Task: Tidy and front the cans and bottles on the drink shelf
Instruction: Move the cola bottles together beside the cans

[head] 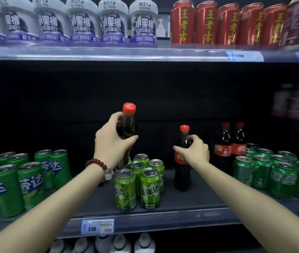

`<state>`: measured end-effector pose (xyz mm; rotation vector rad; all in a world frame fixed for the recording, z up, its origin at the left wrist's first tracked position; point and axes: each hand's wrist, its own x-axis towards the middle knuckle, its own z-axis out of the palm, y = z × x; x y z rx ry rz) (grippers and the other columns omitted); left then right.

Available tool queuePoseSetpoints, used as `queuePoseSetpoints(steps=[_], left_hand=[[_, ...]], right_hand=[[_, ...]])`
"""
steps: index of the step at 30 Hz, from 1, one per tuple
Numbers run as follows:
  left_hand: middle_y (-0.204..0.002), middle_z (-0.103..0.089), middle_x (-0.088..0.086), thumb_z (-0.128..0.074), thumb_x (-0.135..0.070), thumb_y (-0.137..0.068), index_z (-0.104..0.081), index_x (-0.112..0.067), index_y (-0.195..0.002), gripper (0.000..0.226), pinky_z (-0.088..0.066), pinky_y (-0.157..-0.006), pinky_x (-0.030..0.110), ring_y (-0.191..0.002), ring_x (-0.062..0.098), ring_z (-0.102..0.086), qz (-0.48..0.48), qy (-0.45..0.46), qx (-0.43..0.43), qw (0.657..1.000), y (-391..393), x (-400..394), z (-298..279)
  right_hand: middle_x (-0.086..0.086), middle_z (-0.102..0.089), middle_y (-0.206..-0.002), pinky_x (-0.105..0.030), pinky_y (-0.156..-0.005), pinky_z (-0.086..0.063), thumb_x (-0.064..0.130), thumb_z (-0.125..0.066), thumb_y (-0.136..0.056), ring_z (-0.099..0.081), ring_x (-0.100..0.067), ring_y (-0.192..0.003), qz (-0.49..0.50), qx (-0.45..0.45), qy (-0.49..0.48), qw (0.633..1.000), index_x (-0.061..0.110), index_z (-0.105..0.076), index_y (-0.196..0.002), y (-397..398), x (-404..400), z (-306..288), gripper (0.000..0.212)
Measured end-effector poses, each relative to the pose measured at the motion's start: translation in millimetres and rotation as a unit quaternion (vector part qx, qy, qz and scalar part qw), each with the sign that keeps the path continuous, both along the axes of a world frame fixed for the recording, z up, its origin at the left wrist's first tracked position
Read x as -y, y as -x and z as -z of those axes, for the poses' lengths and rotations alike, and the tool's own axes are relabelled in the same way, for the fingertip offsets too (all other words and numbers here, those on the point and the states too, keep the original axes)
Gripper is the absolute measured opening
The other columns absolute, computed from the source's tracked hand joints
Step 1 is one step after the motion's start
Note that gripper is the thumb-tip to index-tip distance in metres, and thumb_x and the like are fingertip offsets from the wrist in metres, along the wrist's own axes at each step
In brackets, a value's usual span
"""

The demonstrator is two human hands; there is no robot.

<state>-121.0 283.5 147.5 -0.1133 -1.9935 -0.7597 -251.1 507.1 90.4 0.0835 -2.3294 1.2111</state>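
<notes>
My left hand (112, 141) grips a cola bottle (127, 125) with a red cap, held above a cluster of several light-green cans (139, 181) in the middle of the shelf. My right hand (196, 150) holds a second cola bottle (182, 172) around its shoulder; this bottle stands upright on the shelf (190, 203). Two more cola bottles (230, 143) stand further back on the right.
Dark green cans (22, 179) fill the left of the shelf and more green cans (276, 174) fill the right. The upper shelf carries white juice bottles (83, 22) and red cans (227, 24). A price tag (97, 226) sits on the shelf's front edge. White bottles (115, 243) stand below.
</notes>
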Motion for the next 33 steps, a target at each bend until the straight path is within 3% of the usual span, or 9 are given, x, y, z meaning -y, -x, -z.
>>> queuePoseSetpoints(steps=[3, 7, 10, 14, 20, 24, 28, 33], left_hand=[[-0.089, -0.052, -0.035, -0.079, -0.035, -0.066, -0.048, -0.036, -0.118, 0.06, -0.037, -0.081, 0.007, -0.089, -0.01, -0.053, 0.044, 0.001, -0.014, 0.999, -4.5, -26.4, -6.1], [-0.089, -0.056, -0.033, -0.079, -0.035, -0.067, -0.048, -0.035, -0.12, 0.061, -0.033, -0.079, -0.007, -0.088, -0.026, -0.05, 0.1, -0.023, -0.023, 0.994, -5.8, -63.3, -10.1], [-0.09, -0.058, -0.03, -0.079, -0.037, -0.066, -0.049, -0.035, -0.12, 0.062, -0.037, -0.081, -0.001, -0.088, -0.016, -0.055, 0.125, -0.029, -0.008, 0.992, -1.6, -92.9, -8.9], [-0.108, -0.066, -0.012, -0.08, -0.036, -0.066, -0.05, -0.027, -0.126, 0.067, -0.043, -0.091, 0.018, -0.101, 0.005, -0.061, 0.145, -0.033, 0.038, 0.988, 12.5, -127.0, 7.6], [-0.112, -0.068, -0.006, -0.082, -0.038, -0.066, -0.051, -0.025, -0.127, 0.069, -0.037, -0.087, 0.014, -0.106, 0.011, -0.061, 0.109, -0.08, 0.097, 0.986, 38.2, -153.5, 39.7], [-0.108, -0.07, -0.003, -0.082, -0.036, -0.066, -0.052, -0.024, -0.124, 0.067, -0.037, -0.083, 0.015, -0.104, 0.016, -0.062, 0.073, -0.099, 0.121, 0.985, 52.9, -156.9, 49.0], [-0.107, -0.07, 0.001, -0.083, -0.036, -0.065, -0.054, -0.022, -0.123, 0.066, -0.038, -0.081, 0.019, -0.104, 0.021, -0.062, 0.041, -0.112, 0.149, 0.982, 63.6, -151.1, 56.7], [-0.109, -0.069, -0.002, -0.08, -0.039, -0.067, -0.054, -0.024, -0.124, 0.065, -0.042, -0.084, 0.022, -0.105, 0.019, -0.062, 0.042, -0.127, 0.17, 0.976, 73.6, -146.3, 65.5]], right_hand=[[-0.001, -0.069, -0.102, -0.034, -0.076, -0.051, 0.052, -0.077, -0.064, -0.063, -0.025, -0.101, 0.009, -0.012, -0.003, 1.0, 0.023, -0.058, -0.114, -14.5, -19.0, -2.8, 0.061], [0.0, -0.07, -0.101, -0.032, -0.074, -0.049, 0.052, -0.078, -0.063, -0.063, -0.024, -0.099, 0.014, -0.03, -0.003, 0.999, 0.023, -0.06, -0.11, -32.4, -45.4, -6.2, 0.058], [-0.001, -0.07, -0.103, -0.032, -0.076, -0.048, 0.051, -0.079, -0.063, -0.063, -0.024, -0.1, 0.021, -0.04, -0.006, 0.999, 0.023, -0.061, -0.11, -42.3, -65.5, -7.2, 0.058], [-0.003, -0.07, -0.104, -0.033, -0.082, -0.049, 0.049, -0.081, -0.061, -0.063, -0.023, -0.101, 0.015, -0.052, 0.001, 0.999, 0.022, -0.062, -0.11, -49.7, -88.9, -2.7, 0.058], [0.003, -0.07, -0.105, -0.03, -0.084, -0.05, 0.051, -0.08, -0.061, -0.062, -0.016, -0.102, -0.018, -0.054, 0.019, 0.998, 0.028, -0.062, -0.108, -45.7, -108.4, 2.3, 0.056], [0.008, -0.07, -0.1, -0.022, -0.074, -0.039, 0.053, -0.079, -0.059, -0.058, -0.009, -0.092, -0.037, -0.062, 0.008, 0.997, 0.031, -0.061, -0.105, -38.8, -104.2, 5.5, 0.054], [0.022, -0.064, -0.084, -0.016, -0.065, -0.038, 0.06, -0.074, -0.058, -0.054, 0.004, -0.079, -0.074, -0.043, -0.001, 0.996, 0.034, -0.062, -0.102, -33.0, -91.8, 10.7, 0.052], [0.015, -0.069, -0.092, -0.014, -0.072, -0.043, 0.057, -0.076, -0.057, -0.061, -0.002, -0.09, -0.14, -0.002, 0.0, 0.99, 0.032, -0.066, -0.099, -17.9, -84.5, 7.8, 0.05]])
